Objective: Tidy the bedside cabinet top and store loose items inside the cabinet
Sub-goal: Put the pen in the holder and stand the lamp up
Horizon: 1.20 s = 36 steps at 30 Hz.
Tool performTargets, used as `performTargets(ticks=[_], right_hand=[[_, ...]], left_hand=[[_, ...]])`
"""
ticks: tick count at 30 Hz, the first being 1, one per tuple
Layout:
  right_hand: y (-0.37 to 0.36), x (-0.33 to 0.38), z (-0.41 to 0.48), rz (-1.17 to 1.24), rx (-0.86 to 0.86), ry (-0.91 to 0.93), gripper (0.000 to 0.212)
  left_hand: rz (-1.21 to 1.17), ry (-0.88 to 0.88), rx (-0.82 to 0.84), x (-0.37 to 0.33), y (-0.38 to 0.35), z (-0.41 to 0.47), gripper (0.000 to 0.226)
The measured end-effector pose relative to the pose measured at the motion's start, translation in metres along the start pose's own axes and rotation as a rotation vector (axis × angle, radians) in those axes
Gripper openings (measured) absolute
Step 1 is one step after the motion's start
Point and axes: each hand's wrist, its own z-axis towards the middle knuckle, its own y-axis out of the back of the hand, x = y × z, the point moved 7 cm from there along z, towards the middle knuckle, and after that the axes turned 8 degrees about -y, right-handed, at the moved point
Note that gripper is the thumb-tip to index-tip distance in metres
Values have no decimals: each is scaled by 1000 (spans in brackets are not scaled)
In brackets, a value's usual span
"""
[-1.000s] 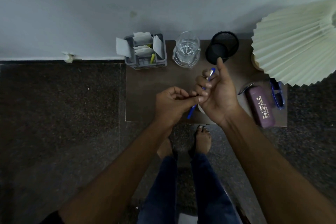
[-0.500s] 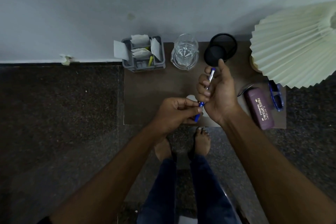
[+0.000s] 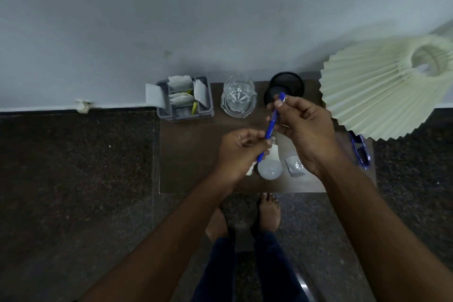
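A blue pen [image 3: 270, 129] slants above the brown cabinet top [image 3: 188, 154]. My right hand [image 3: 304, 130] pinches its upper end, just in front of the black mesh cup [image 3: 286, 86]. My left hand [image 3: 240, 149] grips its lower end. Beneath the hands lie a white light bulb [image 3: 269, 167] and a small silver foil packet [image 3: 295, 167]. Blue glasses [image 3: 360, 152] rest at the cabinet's right edge, partly under the lampshade.
A grey organiser [image 3: 183, 100] with paper slips and a yellow item stands at the back left. A clear glass [image 3: 239, 98] sits beside it. A pleated cream lampshade [image 3: 382, 88] overhangs the right side. My bare feet [image 3: 268, 211] stand on dark speckled floor.
Both hands have lifted the pen and shifted toward the mesh cup. The view tilted, so the bulb and foil packet now show and the maroon glasses case is hidden behind my right arm.
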Motion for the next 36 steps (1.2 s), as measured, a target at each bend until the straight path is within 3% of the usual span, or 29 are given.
performTargets(ticks=[11, 18, 30, 36], right_hand=[[22, 76, 24, -281, -93, 343, 17], [19, 103, 39, -553, -260, 509, 21], [20, 52, 69, -768, -327, 469, 17], [15, 48, 79, -823, -345, 397, 17]], left_hand=[[243, -268, 12, -88, -35, 64, 22], [412, -406, -65, -108, -45, 100, 15], [403, -210, -59, -60, -59, 115, 31], [394, -207, -27, -53, -63, 120, 33]])
